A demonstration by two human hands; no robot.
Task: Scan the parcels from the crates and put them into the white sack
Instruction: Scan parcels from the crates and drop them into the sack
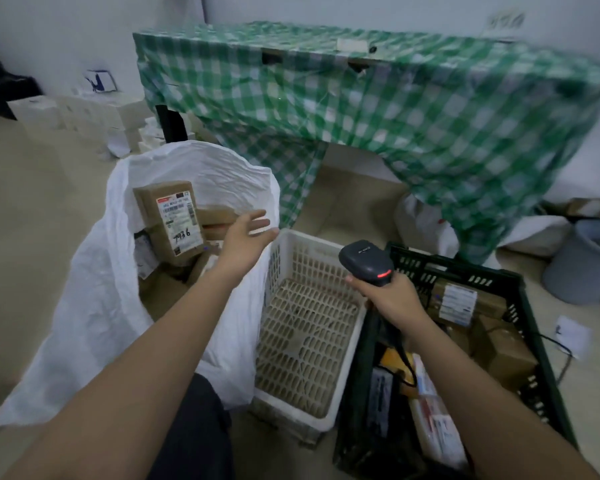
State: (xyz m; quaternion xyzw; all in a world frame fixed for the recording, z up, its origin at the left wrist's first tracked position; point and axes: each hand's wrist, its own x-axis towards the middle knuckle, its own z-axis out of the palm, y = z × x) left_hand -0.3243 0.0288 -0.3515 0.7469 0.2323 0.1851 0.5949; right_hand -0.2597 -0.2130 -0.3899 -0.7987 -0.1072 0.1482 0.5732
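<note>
The white sack (94, 299) stands open on the floor at the left, with several brown parcels inside. A labelled brown parcel (174, 220) is tilted in the sack's mouth. My left hand (246, 237) hovers over the sack's right rim with straight fingers and holds nothing. My right hand (392, 299) grips a black barcode scanner (368, 261) whose red light is on, above the gap between the crates. The white crate (312, 327) in the middle has nothing in it. The dark green crate (534, 341) at the right holds several parcels (465, 303).
A table under a green checked cloth (395, 109) stands behind the crates. White boxes (84, 116) are stacked on the floor at the far left. A grey bucket (582, 261) sits at the right. The scanner's cable (406, 362) runs down into the green crate.
</note>
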